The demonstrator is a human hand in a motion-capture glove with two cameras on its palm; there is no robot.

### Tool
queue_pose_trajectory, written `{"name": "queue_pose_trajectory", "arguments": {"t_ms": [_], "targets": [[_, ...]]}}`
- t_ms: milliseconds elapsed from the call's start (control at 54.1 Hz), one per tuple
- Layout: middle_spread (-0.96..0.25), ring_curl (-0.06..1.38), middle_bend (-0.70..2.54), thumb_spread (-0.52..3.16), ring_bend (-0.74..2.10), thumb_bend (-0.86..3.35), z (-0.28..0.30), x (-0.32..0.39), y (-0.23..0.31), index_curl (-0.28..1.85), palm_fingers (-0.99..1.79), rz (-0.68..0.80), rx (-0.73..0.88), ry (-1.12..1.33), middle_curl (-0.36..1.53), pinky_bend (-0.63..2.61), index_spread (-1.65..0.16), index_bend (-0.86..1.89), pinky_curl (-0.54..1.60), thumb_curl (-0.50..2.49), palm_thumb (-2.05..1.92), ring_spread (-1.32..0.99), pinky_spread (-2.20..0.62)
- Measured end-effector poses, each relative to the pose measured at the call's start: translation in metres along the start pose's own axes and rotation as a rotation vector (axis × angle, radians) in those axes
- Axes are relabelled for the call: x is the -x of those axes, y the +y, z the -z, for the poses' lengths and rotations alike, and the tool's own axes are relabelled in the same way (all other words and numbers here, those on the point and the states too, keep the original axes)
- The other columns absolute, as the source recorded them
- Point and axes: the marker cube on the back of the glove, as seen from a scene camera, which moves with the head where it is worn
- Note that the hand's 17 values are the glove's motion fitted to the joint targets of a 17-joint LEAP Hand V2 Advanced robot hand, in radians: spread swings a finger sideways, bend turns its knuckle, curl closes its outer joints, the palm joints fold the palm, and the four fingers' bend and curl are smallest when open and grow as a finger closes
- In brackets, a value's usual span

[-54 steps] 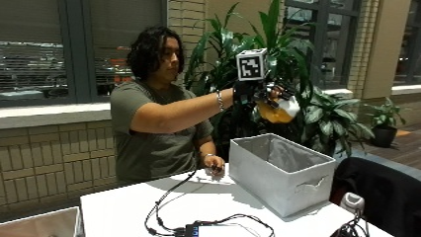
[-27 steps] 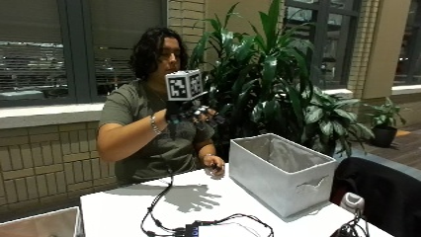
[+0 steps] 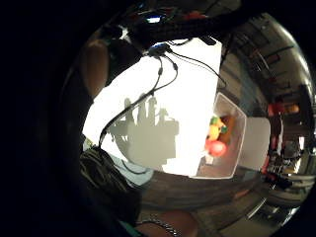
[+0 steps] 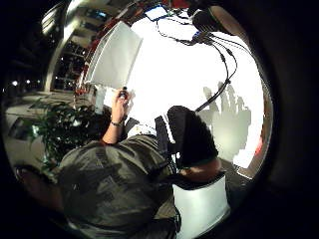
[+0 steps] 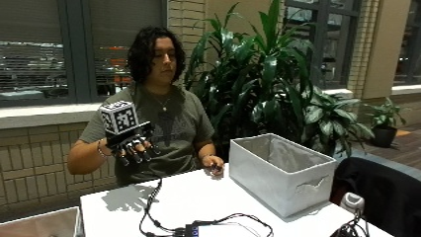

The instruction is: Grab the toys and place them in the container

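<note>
Right hand: the gloved right hand (image 5: 135, 148) hangs in the air above the table's near-left part, in front of the person's chest, fingers spread apart and pointing down, holding nothing.
Shadow: its spread-finger shadow (image 5: 125, 196) falls on the white table (image 5: 197, 197) right beneath it; the same shadow shows in both palm views.
Left hand: the bare left hand (image 5: 214, 166) rests on the table's far edge, between the gloved hand and the container, fingers curled round a small dark thing that I cannot make out.
Container: the grey fabric container (image 5: 283, 173) stands upright on the right part of the table, open at the top, well apart from the gloved hand.
Toys: the toys (image 3: 217, 138) lie inside the container; the little-finger-side palm view shows a red round one, a yellow one and an orange one bunched together at one end of it. From the outside view the walls hide them.
Cables: black cables (image 5: 154, 212) run across the table below the gloved hand toward the front edge.
</note>
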Motion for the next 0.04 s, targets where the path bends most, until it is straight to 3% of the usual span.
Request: {"name": "queue_pose_trajectory", "arguments": {"t_ms": [37], "targets": [[-0.08, 0.47, 0.19, 1.46, 0.23, -0.01, -0.0002, -0.0028, 0.0017, 0.56, 0.11, -0.007, -0.008, -0.003, 0.49, 0.80, -0.40, 0.19, 0.32, 0.36, 0.02, -0.12, 0.01]]}}
